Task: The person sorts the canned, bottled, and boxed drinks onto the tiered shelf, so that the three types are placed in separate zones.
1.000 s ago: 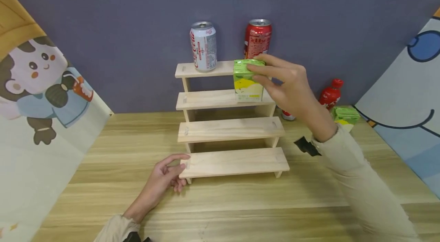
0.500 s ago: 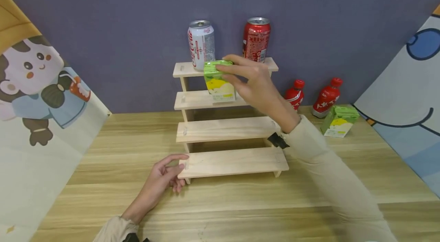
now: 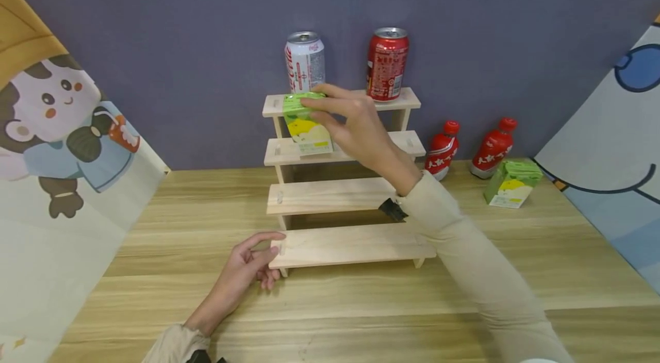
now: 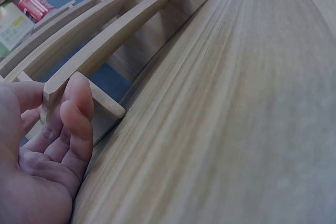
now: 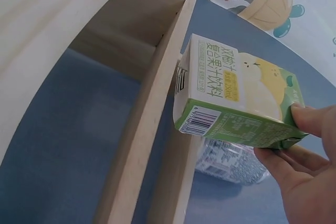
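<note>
Pinched near its top by my right hand [image 3: 356, 125], a green and yellow juice box [image 3: 310, 129] is held upright at the left part of the second shelf from the top. The right wrist view shows thumb and fingers on its top end; whether its base touches the board cannot be told. My left hand [image 3: 247, 263] grips the left end of the lowest board of the wooden stepped rack [image 3: 353, 245], thumb above and fingers curled beneath in the left wrist view. Behind the box, a white Coca-Cola can [image 3: 305, 62] stands on the top board, partly hidden.
A red can [image 3: 388, 65] stands at the right of the top board. Two red bottles [image 3: 442, 151] and a second juice box [image 3: 513, 184] stand on the wooden table [image 3: 330, 317] right of the rack. A dark wall [image 3: 206, 65] rises close behind.
My right hand has carried the juice box leftward along the second shelf, from in front of the red can to in front of the white one. The left hand keeps its hold on the rack.
</note>
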Demonstrator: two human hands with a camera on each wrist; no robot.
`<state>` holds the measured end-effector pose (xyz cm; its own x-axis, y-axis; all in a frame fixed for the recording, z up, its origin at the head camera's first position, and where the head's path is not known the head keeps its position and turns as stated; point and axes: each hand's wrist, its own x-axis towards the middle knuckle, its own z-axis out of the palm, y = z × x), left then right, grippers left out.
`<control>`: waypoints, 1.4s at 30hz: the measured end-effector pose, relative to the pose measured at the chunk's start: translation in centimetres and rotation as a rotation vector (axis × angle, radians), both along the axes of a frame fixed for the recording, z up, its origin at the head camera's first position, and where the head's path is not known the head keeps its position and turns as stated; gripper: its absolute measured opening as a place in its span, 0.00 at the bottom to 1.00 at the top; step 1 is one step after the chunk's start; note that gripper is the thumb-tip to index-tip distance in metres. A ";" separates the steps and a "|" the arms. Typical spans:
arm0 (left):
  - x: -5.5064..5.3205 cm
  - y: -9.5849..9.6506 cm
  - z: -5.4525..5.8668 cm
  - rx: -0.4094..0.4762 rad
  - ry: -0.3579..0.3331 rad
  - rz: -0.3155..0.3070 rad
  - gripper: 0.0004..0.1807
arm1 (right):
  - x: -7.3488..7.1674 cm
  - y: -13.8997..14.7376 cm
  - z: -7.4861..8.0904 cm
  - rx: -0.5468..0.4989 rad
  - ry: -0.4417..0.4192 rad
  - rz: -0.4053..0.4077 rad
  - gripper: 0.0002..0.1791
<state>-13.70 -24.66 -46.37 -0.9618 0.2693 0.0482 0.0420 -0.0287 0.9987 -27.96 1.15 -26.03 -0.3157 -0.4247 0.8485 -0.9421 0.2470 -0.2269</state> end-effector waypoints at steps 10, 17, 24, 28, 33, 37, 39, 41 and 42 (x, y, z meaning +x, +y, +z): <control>0.2 -0.1 0.0 0.004 -0.003 -0.007 0.22 | -0.4 -1.3 -0.4 0.007 -0.093 0.014 0.14; 0.0 0.0 0.0 0.005 -0.003 -0.020 0.22 | -1.1 -0.4 -0.4 0.011 -0.205 -0.017 0.14; 0.0 -0.1 0.0 0.008 0.006 -0.023 0.22 | -1.8 -0.2 -0.8 -0.052 -0.348 0.078 0.14; 0.0 -0.1 -0.1 0.009 0.010 -0.024 0.22 | -2.0 -0.3 -1.1 -0.107 -0.393 0.138 0.15; 0.1 -0.1 0.0 0.006 0.008 -0.020 0.22 | -1.9 -0.5 -1.7 -0.137 -0.390 0.119 0.15; 0.1 -0.1 0.1 0.002 0.003 -0.015 0.22 | -1.7 -0.7 -2.0 -0.142 -0.327 0.059 0.15; 0.1 0.0 0.1 0.001 0.002 -0.012 0.22 | -1.8 -0.7 -2.2 -0.133 -0.285 0.027 0.15; 0.1 0.0 0.1 0.005 0.002 -0.014 0.22 | -1.8 -0.7 -2.4 -0.120 -0.246 -0.004 0.15; 0.1 0.1 0.1 0.006 0.001 -0.016 0.22 | -1.8 -0.7 -2.5 -0.112 -0.242 -0.016 0.15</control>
<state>-13.62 -24.61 -46.27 -0.9572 0.2847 0.0514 0.0429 -0.0357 0.9984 -29.72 0.44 -28.50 -0.5214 -0.3259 0.7886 -0.8531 0.2219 -0.4722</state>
